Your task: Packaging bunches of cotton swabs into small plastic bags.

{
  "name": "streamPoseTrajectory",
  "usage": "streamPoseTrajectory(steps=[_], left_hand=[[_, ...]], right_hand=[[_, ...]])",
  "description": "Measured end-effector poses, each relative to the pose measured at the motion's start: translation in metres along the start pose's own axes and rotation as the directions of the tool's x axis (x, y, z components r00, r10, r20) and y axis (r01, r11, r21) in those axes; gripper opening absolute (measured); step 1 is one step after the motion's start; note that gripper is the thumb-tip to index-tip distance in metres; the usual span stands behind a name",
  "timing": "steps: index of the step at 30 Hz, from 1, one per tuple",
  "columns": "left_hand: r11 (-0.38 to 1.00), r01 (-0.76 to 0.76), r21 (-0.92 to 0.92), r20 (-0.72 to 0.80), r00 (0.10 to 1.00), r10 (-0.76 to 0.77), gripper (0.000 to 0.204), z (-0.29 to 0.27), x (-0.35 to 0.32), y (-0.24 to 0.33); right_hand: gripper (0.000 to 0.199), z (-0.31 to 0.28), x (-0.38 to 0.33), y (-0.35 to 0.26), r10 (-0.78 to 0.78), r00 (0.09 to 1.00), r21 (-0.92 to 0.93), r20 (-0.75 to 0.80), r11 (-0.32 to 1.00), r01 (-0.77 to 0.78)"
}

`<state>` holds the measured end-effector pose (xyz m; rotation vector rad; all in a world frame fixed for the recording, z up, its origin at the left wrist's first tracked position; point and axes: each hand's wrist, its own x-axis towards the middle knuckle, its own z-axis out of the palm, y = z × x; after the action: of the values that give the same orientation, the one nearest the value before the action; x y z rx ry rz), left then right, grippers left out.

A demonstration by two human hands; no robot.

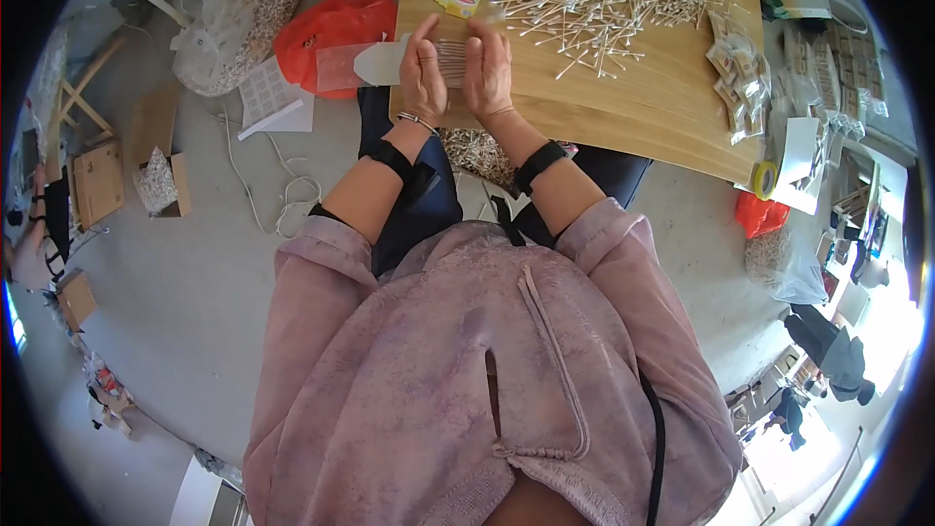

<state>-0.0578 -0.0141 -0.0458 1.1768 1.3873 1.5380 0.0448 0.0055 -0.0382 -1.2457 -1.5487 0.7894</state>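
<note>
At the near edge of the wooden table (575,102), a bundle of cotton swabs (450,64) lies between my two palms, sticks running crosswise. My left hand (426,80) is closed on the bundle's left end, and my right hand (489,70) cups its right end. From under my left hand a clear plastic bag (336,68) with a pale, angled-cornered flap sticks out past the table edge. Just beyond my fingers lie small yellow-and-white printed cards (462,2). A large loose heap of cotton swabs (609,0) spreads over the far part of the table.
Filled packs of swabs (737,73) lie at the table's right edge, near a yellow tape roll (765,178). On the floor at left are a red plastic bag (336,34), a large clear sack (239,29), a cardboard box (161,151) and a white cable (292,190). More swabs (477,153) sit below the table edge.
</note>
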Motion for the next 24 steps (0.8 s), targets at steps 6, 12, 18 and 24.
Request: streamPoseTrajectory(steps=[6, 12, 18, 24], left_hand=[[0.997, -0.034, 0.063, 0.056, 0.998, 0.031, 0.057, -0.003, 0.001, 0.005], [0.998, -0.005, -0.066, 0.028, 1.000, 0.007, 0.054, 0.002, -0.001, 0.003], [0.991, 0.014, -0.135, 0.014, 1.000, -0.012, 0.053, 0.002, 0.001, 0.000], [0.903, 0.184, -0.388, -0.013, 0.979, -0.205, 0.048, 0.000, 0.008, -0.004]], right_hand=[[0.033, -0.001, 0.000, 0.002, -0.017, 0.993, -0.049, 0.118, 0.999, 0.023], [0.038, -0.001, -0.006, -0.007, 0.124, 0.989, 0.221, -0.078, 0.970, -0.104], [0.041, 0.001, -0.009, -0.011, 0.139, 0.988, 0.280, -0.068, 0.953, -0.115], [0.044, -0.019, -0.002, 0.002, -0.005, 0.999, 0.140, 0.033, 0.990, 0.000]])
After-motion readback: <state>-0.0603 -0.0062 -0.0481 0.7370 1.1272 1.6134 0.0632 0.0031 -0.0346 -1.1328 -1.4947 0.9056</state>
